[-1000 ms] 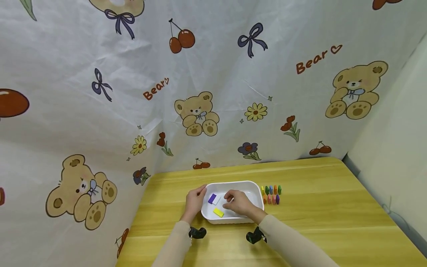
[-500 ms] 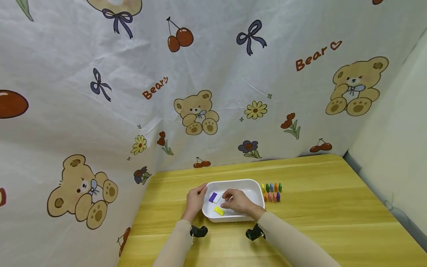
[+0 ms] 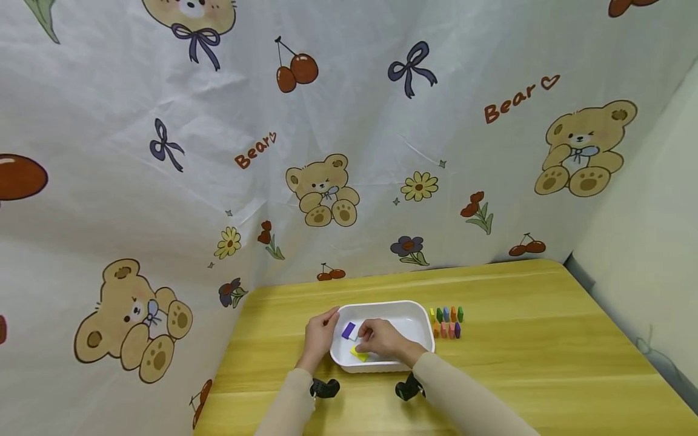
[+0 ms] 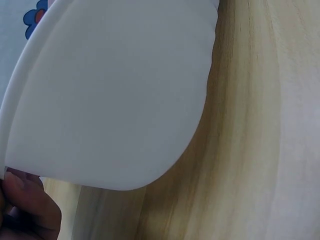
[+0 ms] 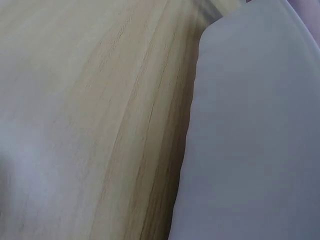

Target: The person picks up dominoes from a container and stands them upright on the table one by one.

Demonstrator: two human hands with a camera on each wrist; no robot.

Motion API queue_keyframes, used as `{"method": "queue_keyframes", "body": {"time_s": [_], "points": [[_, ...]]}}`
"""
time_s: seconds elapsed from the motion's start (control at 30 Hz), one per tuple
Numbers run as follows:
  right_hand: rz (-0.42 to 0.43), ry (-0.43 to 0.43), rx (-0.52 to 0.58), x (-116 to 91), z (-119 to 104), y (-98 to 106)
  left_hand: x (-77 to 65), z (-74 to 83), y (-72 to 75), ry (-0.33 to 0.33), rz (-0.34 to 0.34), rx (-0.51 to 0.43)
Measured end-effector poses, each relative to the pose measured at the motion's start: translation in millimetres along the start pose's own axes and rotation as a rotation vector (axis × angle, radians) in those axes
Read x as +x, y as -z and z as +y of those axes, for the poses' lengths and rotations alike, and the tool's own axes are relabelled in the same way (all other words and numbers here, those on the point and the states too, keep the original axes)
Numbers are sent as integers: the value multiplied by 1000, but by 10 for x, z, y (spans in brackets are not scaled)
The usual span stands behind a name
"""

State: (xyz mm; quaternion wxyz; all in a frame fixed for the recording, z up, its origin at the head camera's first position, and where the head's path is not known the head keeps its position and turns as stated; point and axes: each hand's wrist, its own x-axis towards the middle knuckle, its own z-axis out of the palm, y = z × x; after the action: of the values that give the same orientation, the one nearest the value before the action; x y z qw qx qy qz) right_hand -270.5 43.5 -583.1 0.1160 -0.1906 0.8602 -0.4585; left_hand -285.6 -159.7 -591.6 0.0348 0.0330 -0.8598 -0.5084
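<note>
My left hand (image 3: 319, 336) holds the left end of a shallow white plastic tray (image 3: 414, 357), thumb and fingers at its rim. In the left wrist view, fingertips (image 4: 32, 202) meet the tray's corner. Over the tray, my right hand (image 3: 384, 339) has bent fingers, and its fingertips overlap a yellow block (image 3: 362, 356) lying flat inside. Whether they pinch that block I cannot tell. Next to it lie a purple block (image 3: 348, 330) and a white block (image 3: 354, 334), the white one close to the index finger. The right wrist view mostly shows the tray's outer wall (image 5: 250, 135).
Several small coloured blocks (image 3: 446, 314) stand in two rows on the wooden table (image 3: 518, 339), just right of the tray. Behind the table hangs a bear-print cloth (image 3: 371, 133). A pale wall (image 3: 643, 242) borders the right side.
My right hand has come lower and nearer, from above the middle of the tray down to the yellow block, partly covering it. The left hand stays at the tray's rim.
</note>
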Motion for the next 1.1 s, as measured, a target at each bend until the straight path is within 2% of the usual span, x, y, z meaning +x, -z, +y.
{"method": "queue_keyframes", "body": {"time_s": [0.2,0.4,0.57,0.9,1.1], "points": [[12,15,-76,52,-119,23,51,26,0,-21,7,20],[-13,-48,-90,69,-173,-37,30,53,23,-2,9,30],[-5,-76,-163,50,-129,-96,-9,39,3,-15,6,38],[-22,-52,-324,76,-129,-173,-23,40,35,-13,17,28],[-35,13,-339,53,-119,-136,-18,11,11,-26,12,22]]}}
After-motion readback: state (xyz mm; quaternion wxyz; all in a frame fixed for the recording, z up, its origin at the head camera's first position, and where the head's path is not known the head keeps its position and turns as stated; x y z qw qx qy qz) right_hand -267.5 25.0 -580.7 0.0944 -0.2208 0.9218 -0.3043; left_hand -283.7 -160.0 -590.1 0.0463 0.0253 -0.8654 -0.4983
